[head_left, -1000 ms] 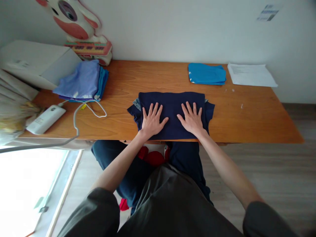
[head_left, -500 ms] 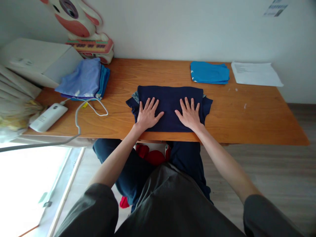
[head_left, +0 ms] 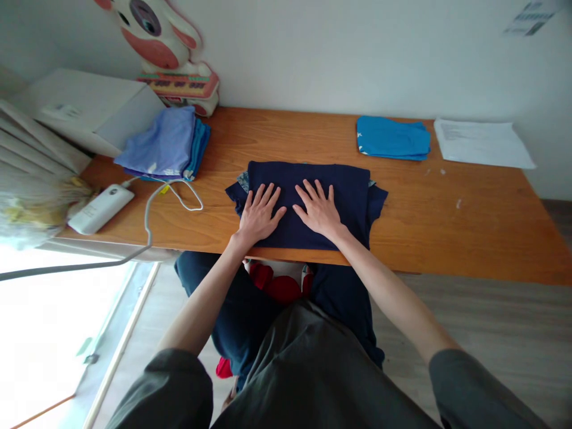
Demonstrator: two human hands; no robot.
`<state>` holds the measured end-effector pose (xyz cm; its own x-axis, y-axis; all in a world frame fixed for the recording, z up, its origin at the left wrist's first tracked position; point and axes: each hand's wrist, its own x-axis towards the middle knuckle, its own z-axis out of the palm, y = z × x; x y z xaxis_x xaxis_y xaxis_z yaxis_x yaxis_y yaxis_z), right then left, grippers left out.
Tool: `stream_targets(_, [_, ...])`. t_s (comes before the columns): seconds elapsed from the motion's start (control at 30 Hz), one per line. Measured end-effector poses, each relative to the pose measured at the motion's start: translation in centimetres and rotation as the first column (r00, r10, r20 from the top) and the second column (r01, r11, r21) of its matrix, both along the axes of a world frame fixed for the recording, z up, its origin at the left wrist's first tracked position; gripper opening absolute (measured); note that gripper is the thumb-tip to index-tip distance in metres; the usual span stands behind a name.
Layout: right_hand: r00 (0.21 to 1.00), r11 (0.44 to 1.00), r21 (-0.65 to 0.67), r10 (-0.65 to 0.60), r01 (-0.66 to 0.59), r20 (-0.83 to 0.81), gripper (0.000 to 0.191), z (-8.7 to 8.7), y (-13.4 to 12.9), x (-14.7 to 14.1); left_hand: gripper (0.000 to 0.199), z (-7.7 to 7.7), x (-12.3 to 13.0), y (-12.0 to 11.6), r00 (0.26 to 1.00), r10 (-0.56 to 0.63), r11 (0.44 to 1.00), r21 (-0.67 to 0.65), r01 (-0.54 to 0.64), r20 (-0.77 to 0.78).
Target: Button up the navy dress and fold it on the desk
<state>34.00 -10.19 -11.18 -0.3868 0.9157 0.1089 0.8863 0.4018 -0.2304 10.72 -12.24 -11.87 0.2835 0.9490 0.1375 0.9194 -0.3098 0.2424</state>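
Note:
A navy T-shirt lies partly folded on the table in front of me, its lower part turned up over the rest. Its short sleeves stick out at both sides, and a bit of patterned grey-blue cloth shows at the upper corners. My left hand rests flat on the left part of the cloth, fingers spread. Flat on the middle of the same shirt lies my right hand, its fingers also apart. Neither hand grips the fabric.
Folded blue cloth and white papers lie at the back right. To the left are a stack of folded clothes, a white box, a white device with a cable, and a cow-shaped toy keyboard.
My right hand has slid left across the shirt, closer to my left hand. The left hand stays on the left part. The whole view has shifted slightly.

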Motion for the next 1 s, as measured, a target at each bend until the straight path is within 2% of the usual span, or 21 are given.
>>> stream_targets(0.27, [0.999,0.999,0.02,0.04,-0.041,0.028,0.071,0.2,-0.9,0.3,0.079,0.0,-1.5,-2.6,0.996,0.066,0.998,0.0,-0.066,0.054])
stream_targets(0.53, [0.998,0.998,-0.048,0.045,-0.044,0.034,0.075,0.8,-1.2,0.1,0.08,0.3,-2.9,-5.0,0.985,0.165,0.986,-0.026,-0.164,0.059])
stream_targets(0.77, [0.999,0.998,-0.058,0.036,-0.034,0.038,0.079,0.6,-1.8,-0.1,0.085,0.3,-3.6,-7.5,0.975,0.219,0.975,-0.037,-0.218,0.033])
stream_targets(0.9, [0.997,0.996,-0.077,0.055,-0.05,0.058,0.079,0.4,-2.2,0.2,0.088,0.4,-4.3,-9.9,0.967,0.249,0.968,-0.052,-0.246,0.06])
stream_targets(1.0, [0.996,0.995,-0.088,0.057,-0.05,0.072,0.078,0.8,-2.4,0.1,0.078,-0.1,-4.2,-12.8,0.935,0.307,0.951,-0.028,-0.307,0.175])
